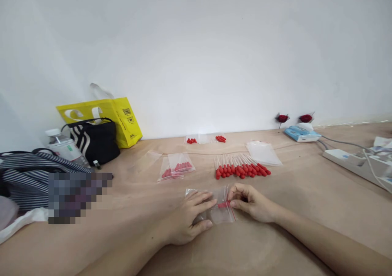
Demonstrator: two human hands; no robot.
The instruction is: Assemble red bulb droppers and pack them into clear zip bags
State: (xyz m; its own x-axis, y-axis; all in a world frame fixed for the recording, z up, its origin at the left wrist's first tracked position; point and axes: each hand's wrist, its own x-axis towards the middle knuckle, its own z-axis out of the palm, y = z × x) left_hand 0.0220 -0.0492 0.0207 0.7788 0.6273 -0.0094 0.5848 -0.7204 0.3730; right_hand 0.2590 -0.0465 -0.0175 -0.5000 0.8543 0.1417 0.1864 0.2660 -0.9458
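A small clear zip bag [222, 215] with a red line along its mouth lies flat in front of me. My left hand [196, 210] rests on its left part, fingers spread and lying flat. At the mouth on the right, my right hand [249, 202] pinches thumb and fingertips around the end of a red-tipped stick [223, 205], which looks like a swab and reaches into the bag. The fingers partly hide it. Beyond my hands lies a row of red-tipped white sticks [241, 170].
Filled zip bags [183, 165] lie left of the row, and more red-tipped sticks [191, 141] by the wall. Unused-looking bags [265, 153] sit behind right. A yellow bag [131, 123], black pouch [102, 145] and bottle [69, 149] stand left; tissues [301, 134] and a power strip [352, 159] right.
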